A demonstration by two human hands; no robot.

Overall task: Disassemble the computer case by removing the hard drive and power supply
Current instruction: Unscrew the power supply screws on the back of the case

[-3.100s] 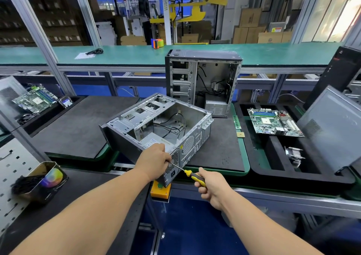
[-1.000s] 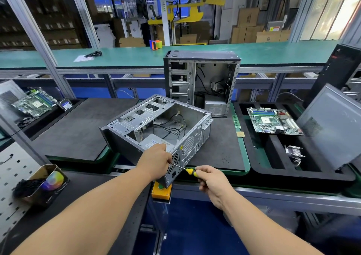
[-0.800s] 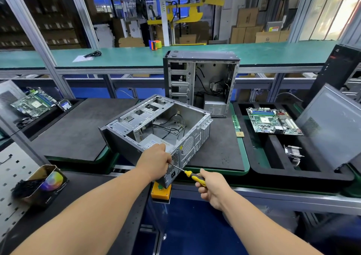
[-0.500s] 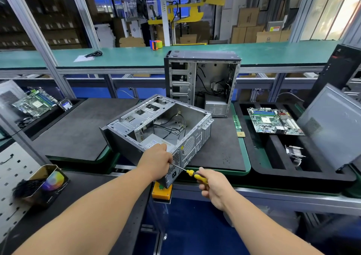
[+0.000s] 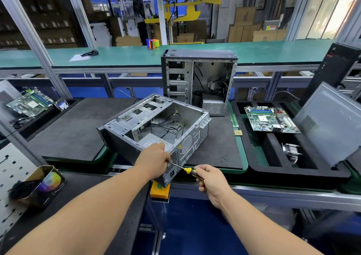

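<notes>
An open grey computer case (image 5: pixel 136 121) lies on its side on a black foam mat, with its near corner hanging over the bench edge. Its power supply (image 5: pixel 154 142) sits in the near corner, a white label on top. My left hand (image 5: pixel 154 160) grips that corner and covers part of the power supply. My right hand (image 5: pixel 210 178) holds a yellow-and-black screwdriver (image 5: pixel 188 170), whose thin shaft points left to the case's rear panel beside my left hand. Black cables lie loose inside the case. I cannot make out a hard drive.
A second open case (image 5: pixel 199 78) stands upright behind. To the right, a black tray (image 5: pixel 259 168) holds a motherboard (image 5: pixel 270 119) and a heatsink (image 5: pixel 291 153), with a grey side panel (image 5: pixel 330 125) leaning there. A tin of screws (image 5: pixel 41 184) sits at the left. An orange button box (image 5: pixel 159 191) hangs under the case.
My right hand's fingers have shifted round the screwdriver handle from frame to frame, while the shaft stays against the rear panel. My left hand and the case have not moved.
</notes>
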